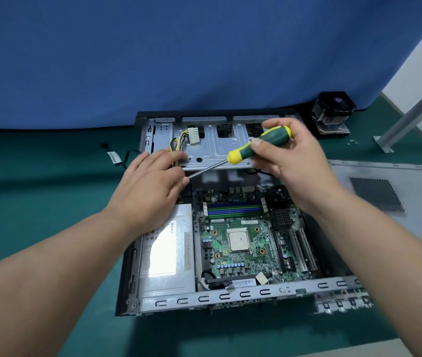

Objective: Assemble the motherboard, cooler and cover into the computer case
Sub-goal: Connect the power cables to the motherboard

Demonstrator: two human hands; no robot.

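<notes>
The open computer case [220, 296] lies flat on the green mat, with the green motherboard [240, 243] seated inside it and the bare processor at its centre. My right hand [289, 161] grips the green and yellow handle of a screwdriver [258, 145] above the case. Its metal shaft slants down to the left, where my left hand [150, 186] pinches the tip end. The black cooler [332, 113] stands at the back right by the blue curtain. The grey cover [390, 199] with its mesh vent lies flat to the right of the case.
A silver power supply [168, 256] fills the case's left side. The drive cage [212, 143] is flipped up at the back with a white connector on yellow wires. Small screws [352, 142] lie near a metal post foot [385, 145]. A loose black cable [117, 157] lies left of the case.
</notes>
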